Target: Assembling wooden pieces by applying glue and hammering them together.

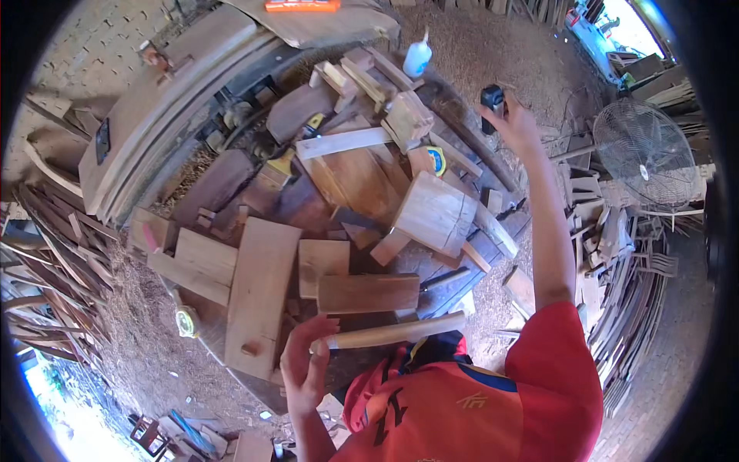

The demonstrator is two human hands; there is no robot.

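Note:
Near the table's front edge, my left hand (305, 368) pinches one end of a narrow, pale, slightly curved wooden strip (400, 332) between thumb and fingers. The strip reaches rightward in front of my red shirt. Beside its end lies a brown wooden block (368, 294). My right arm is stretched out to the far right, where my right hand (517, 127) is closed around a small black device (493, 108); its exact kind I cannot make out. That hand is past the table's right edge, above the shavings-covered floor.
Boards and blocks crowd the worktable, among them a long board (263, 285) and a thick pale block (436, 212). Tape measures (436, 161) lie about. A white squeeze bottle (417, 58) stands at the back. A fan (645, 154) and stacked wood are at the right.

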